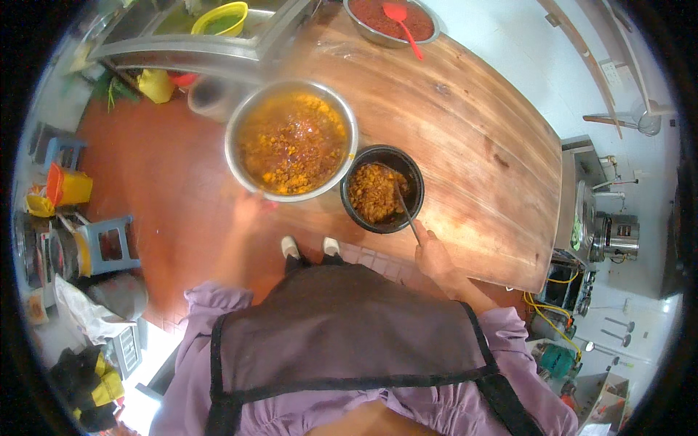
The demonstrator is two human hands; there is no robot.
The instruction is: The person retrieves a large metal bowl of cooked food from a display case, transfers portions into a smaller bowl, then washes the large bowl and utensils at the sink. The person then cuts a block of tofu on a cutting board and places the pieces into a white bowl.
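Note:
A wide stainless steel bowl (353, 122) holds an oily, orange-brown crumbly food mixture (294, 144). It sits at the left edge of the wooden table, partly overhanging. My left hand (248, 210), somewhat blurred, grips the near-left rim of that bowl. Just right of it stands a black round pot (417, 201) with similar chunky orange-brown food (373, 193) inside. My right hand (433, 253) is closed around the metal handle of a utensil (406, 210), probably a ladle or spoon. The utensil's head is buried in the pot's food.
Toward the far end of the wooden table (463, 131) stands a metal basin (376, 37) of dark red food with a red spatula (403, 27). A steel sink (180, 57) holds a yellow basin (242, 19). Blue stools (112, 245) stand on the left floor. Cooking equipment (570, 280) lines the right.

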